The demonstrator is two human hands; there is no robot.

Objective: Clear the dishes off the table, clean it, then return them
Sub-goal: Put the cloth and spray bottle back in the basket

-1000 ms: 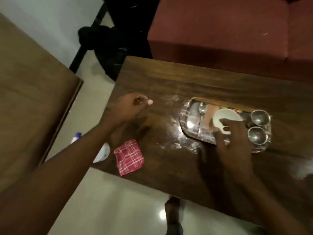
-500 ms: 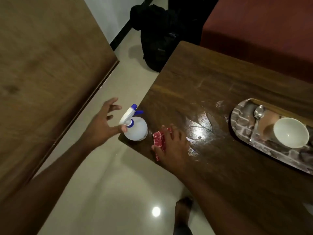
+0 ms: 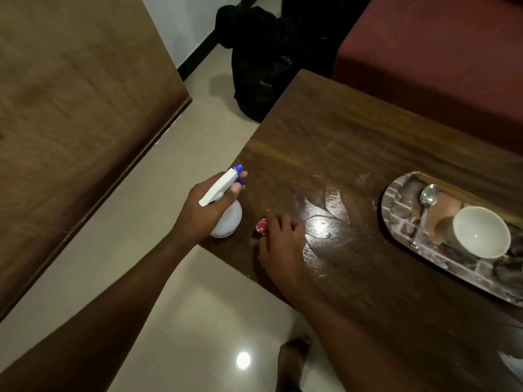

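My left hand [image 3: 209,205] grips the neck of a white spray bottle [image 3: 227,219] with a blue nozzle, which stands at the near left corner of the dark wooden table [image 3: 353,154]. Just right of it my right hand [image 3: 280,241] lies over a red checked cloth [image 3: 261,226], bunched under the fingers, with only a corner showing. At the right a patterned oval tray [image 3: 396,210] holds a white bowl [image 3: 481,232], a steel spoon [image 3: 427,199] and a brown cup [image 3: 444,213].
A black bag [image 3: 263,60] sits on the tiled floor beyond the table's far left corner. A dark red sofa [image 3: 438,52] runs along the far side. A large wooden panel [image 3: 70,108] fills the left. My bare foot [image 3: 293,360] shows below the table edge.
My right hand left the bowl on the tray, came to the cloth and bunched it. My left hand reached the spray bottle and closed round its neck. The view swung left.
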